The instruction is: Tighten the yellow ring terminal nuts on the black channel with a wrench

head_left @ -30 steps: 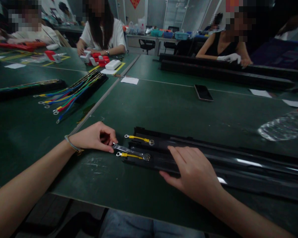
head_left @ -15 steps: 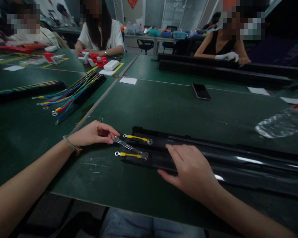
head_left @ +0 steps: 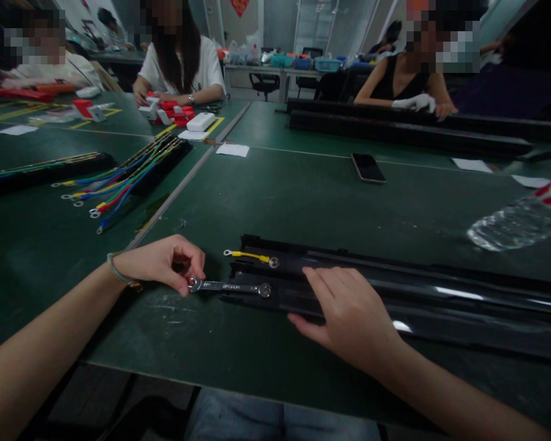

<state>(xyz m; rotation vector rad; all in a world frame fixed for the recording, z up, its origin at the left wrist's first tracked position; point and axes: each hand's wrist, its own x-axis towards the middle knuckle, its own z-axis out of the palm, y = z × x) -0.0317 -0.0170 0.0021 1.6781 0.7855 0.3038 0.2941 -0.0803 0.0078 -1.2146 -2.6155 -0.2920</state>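
My left hand (head_left: 168, 264) pinches one end of a silver wrench (head_left: 229, 286). The wrench's other end sits around a fastener (head_left: 267, 290) on the near black rail (head_left: 298, 296). Behind it, a short yellow wire with a ring terminal (head_left: 248, 255) is joined to the far black rail (head_left: 349, 260) and sticks out past its end. A second yellow wire on the near rail is hidden under the wrench. My right hand (head_left: 344, 312) lies over the near rail, fingers across its top and thumb along its front side, holding it against the table.
On the green table (head_left: 266, 202) lie a phone (head_left: 368, 168), a clear plastic bottle (head_left: 514, 223) at right and bundled coloured cables (head_left: 119, 177) at left. More black rails (head_left: 404, 131) lie across the table before a person with a white glove (head_left: 413, 103). Other people sit opposite.
My left hand has swung the wrench's held end toward me and to the left, and it now covers the near yellow wire. My right hand stays on the rail.
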